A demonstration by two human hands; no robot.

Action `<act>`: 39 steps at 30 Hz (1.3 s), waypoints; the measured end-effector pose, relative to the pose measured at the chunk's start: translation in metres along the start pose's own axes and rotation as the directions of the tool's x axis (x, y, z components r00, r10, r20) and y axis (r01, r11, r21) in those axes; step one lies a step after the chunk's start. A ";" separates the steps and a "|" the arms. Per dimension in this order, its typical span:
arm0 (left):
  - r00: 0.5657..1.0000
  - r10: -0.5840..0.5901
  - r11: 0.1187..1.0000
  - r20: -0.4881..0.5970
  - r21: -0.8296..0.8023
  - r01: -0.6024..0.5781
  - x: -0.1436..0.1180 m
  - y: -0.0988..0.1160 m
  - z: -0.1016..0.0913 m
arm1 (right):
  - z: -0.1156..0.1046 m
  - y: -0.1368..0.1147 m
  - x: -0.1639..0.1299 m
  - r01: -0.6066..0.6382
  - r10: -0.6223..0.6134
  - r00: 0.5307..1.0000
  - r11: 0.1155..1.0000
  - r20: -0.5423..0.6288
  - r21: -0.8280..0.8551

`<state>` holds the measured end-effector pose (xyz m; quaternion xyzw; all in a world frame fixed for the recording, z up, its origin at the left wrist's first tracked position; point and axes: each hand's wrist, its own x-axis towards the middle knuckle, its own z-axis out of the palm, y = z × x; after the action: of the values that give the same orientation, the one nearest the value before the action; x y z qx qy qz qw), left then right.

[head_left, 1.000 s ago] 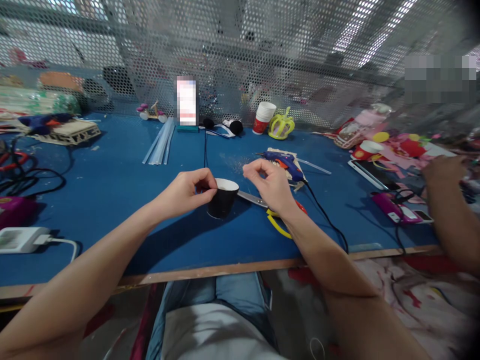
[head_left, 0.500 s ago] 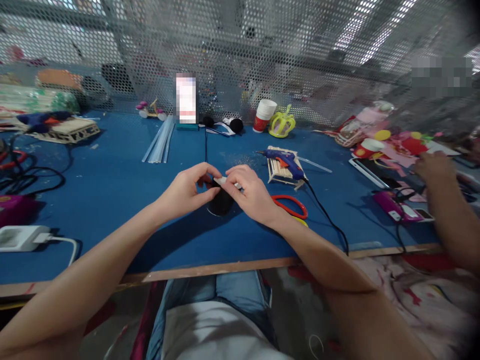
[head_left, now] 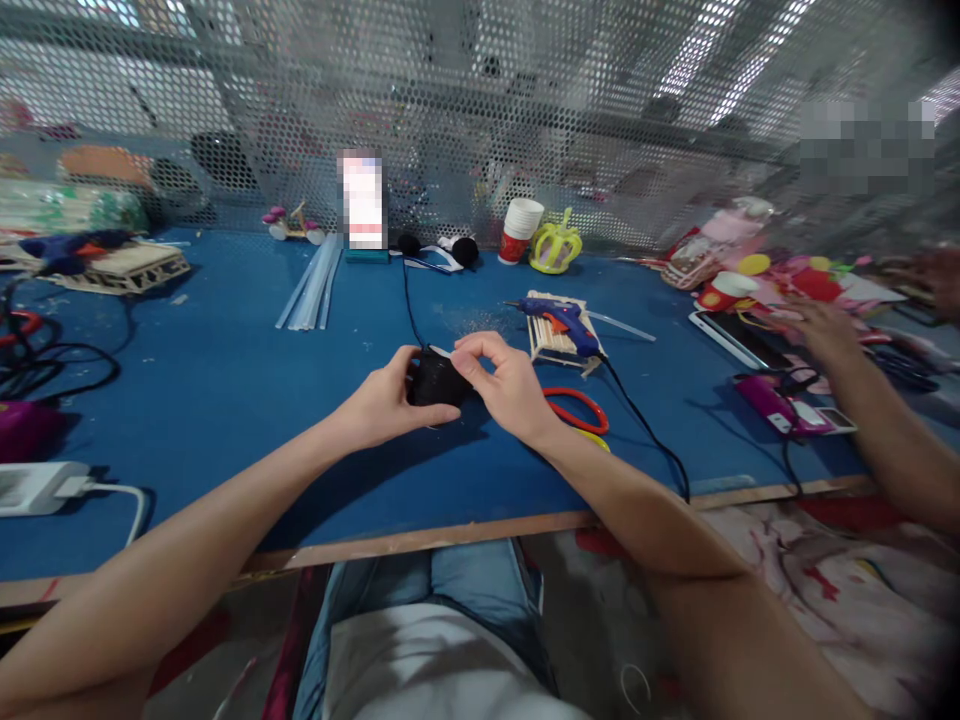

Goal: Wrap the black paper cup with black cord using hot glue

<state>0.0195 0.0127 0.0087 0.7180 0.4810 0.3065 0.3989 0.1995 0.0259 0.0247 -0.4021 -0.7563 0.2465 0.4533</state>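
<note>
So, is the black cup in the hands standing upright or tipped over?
Tipped: the black cup lies on its side between the left hand and right hand, its white rim facing away, above the blue table.

Single head view: looks forward and down over blue table [head_left: 225, 400], hands close below

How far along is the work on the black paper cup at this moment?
Done: scissors lie set down on the blue table, and the glue gun rests on its stick rack. In hand: the left hand and right hand both grip the black cup. Left: the cup appears unadorned so far.
</note>
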 end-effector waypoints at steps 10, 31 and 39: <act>0.999 0.030 0.975 0.014 -0.219 -0.026 0.002 -0.003 0.000 | -0.011 0.000 0.002 -0.068 0.060 0.996 0.992 0.073 0.104; 0.995 -0.060 0.909 0.086 -0.408 0.090 0.003 0.004 -0.006 | -0.015 0.005 0.005 -0.018 0.032 0.986 0.996 -0.164 0.084; 0.994 -0.046 0.904 0.103 -0.419 0.085 0.003 0.002 -0.009 | -0.019 0.004 0.006 -0.020 0.018 1.000 0.991 0.019 0.129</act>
<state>0.0140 0.0174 0.0151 0.6112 0.4088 0.3569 0.5762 0.2169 0.0332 0.0333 -0.3770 -0.7389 0.3028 0.4694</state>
